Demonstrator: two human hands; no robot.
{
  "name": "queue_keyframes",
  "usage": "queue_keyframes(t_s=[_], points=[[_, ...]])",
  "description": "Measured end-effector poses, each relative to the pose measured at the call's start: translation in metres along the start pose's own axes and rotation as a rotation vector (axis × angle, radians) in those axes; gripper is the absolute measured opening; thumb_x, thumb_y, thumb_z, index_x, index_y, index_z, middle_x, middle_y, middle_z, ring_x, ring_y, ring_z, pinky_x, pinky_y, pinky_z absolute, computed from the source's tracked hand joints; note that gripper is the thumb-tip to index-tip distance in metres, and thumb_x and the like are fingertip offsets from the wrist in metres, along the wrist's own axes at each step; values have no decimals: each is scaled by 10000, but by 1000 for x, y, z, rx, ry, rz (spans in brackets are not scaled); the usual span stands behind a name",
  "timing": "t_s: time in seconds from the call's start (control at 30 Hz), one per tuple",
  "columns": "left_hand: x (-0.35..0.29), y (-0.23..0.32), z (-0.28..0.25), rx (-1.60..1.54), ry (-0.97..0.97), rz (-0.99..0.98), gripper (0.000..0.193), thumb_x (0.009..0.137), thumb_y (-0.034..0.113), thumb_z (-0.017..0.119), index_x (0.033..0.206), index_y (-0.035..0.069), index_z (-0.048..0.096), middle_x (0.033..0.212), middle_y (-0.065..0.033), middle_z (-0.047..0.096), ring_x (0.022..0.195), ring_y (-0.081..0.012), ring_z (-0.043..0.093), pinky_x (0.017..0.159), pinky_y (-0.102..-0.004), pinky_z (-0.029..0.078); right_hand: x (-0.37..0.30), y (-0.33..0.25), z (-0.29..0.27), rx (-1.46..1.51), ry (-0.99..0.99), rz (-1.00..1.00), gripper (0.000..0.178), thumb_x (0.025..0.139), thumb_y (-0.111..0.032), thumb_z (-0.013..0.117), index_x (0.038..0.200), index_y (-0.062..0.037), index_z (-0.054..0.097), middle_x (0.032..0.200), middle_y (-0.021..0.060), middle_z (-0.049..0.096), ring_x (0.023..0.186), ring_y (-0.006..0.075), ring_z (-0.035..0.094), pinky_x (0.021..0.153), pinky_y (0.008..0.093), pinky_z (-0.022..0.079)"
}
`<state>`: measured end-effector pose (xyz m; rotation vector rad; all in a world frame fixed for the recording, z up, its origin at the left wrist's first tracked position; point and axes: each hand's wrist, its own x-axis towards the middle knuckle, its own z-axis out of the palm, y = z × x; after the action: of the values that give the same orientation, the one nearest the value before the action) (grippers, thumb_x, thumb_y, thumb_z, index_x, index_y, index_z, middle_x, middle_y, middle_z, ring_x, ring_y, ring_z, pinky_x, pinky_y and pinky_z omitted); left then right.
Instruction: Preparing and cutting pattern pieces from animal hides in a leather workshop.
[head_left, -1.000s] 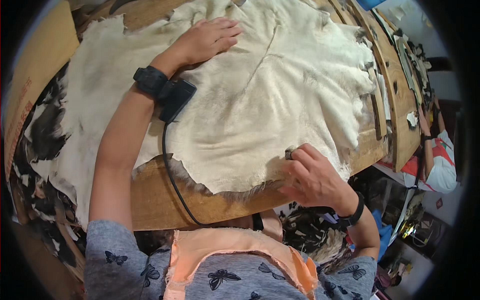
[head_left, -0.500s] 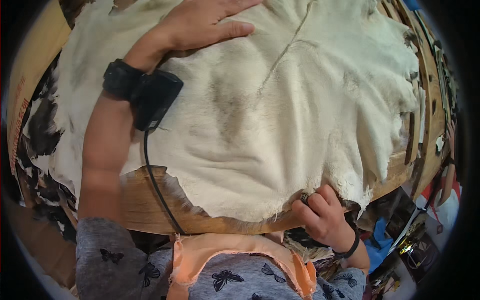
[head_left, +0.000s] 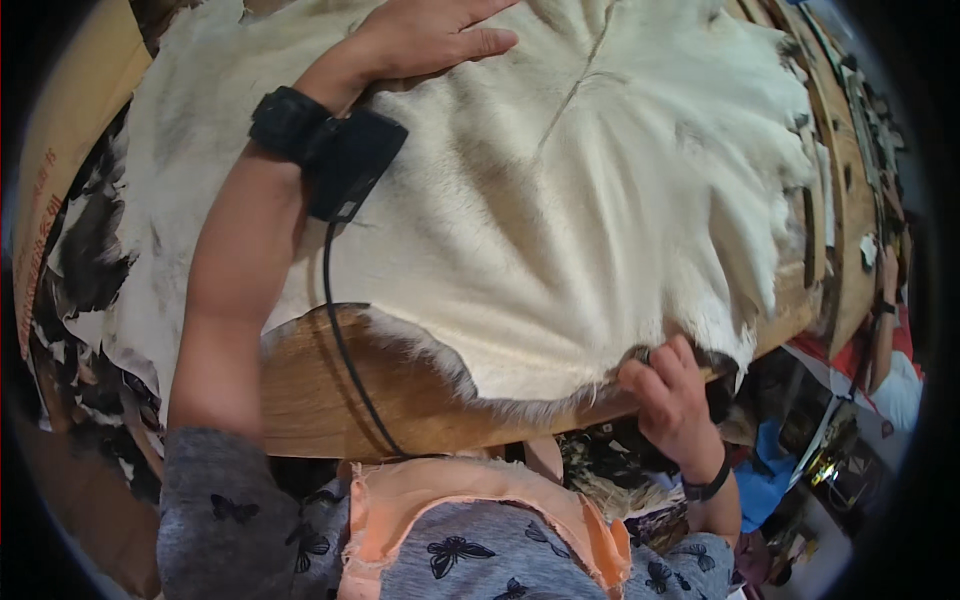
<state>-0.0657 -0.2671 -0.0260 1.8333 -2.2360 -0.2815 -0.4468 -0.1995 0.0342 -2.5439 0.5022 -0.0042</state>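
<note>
A large cream-coloured animal hide (head_left: 460,230) lies skin side up over a wooden board, with greyish fur showing along its near edge. My left hand (head_left: 430,35) rests flat on the far part of the hide, fingers stretched out and partly cut off by the frame's top. Strapped to my left wrist is a black device (head_left: 355,165) with a cable. My right hand (head_left: 675,400) is closed on the hide's near right edge, its fingers curled under and round it. A small dark thing beside those fingers is too unclear to name. Folds run through the hide between my hands.
The wooden board (head_left: 330,400) shows beneath the hide's near edge. Dark and white fur scraps (head_left: 95,250) lie at the left, by a tan printed sheet (head_left: 85,110). Wooden slats (head_left: 850,220) stand at the right. Another person's arm (head_left: 885,320) and a blue cloth (head_left: 765,475) show beyond.
My right hand has moved up and slightly right, carrying the hide's near edge away from me. More board shows. My left forearm has shifted right while its palm stays on the hide.
</note>
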Motion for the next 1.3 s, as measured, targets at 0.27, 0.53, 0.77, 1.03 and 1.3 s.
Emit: queue_keyframes(t_s=[0.27,0.53,0.77,1.03,1.3], points=[[1,-4,6,-67,45,13,638,880,485,354,1357,69,274,1412,-148,244,1317,-292,184,1072,-381,111,37,-64,24,-151,153,-71,290,654,-105,618,925,-41,540,884,93,493,855,272,489,725,355,421],[1,1,0,-51,7,-32,613,887,469,350,1349,70,293,1413,-145,241,1318,-294,178,1073,-380,113,52,-50,40,-33,86,-269,324,607,-121,562,915,-28,522,820,77,447,758,223,463,659,309,414],[1,8,-4,13,-22,-22,593,894,432,352,1355,67,276,1416,-157,223,1315,-299,183,1074,-384,116,46,-41,49,186,63,-265,271,620,-131,510,874,-35,510,756,58,399,693,203,413,606,292,368],[2,3,-4,-5,-28,-13,595,897,433,342,1359,65,267,1416,-158,223,1317,-299,176,1074,-376,121,45,-37,42,300,23,-237,267,647,-122,515,901,-39,503,768,64,394,706,212,411,616,299,371],[8,-19,14,34,112,116,524,894,384,367,1361,157,294,1419,-52,266,1302,-243,239,1048,-403,163,21,-49,43,106,68,-102,200,654,-59,530,844,-50,466,813,77,418,750,224,415,653,314,372]])
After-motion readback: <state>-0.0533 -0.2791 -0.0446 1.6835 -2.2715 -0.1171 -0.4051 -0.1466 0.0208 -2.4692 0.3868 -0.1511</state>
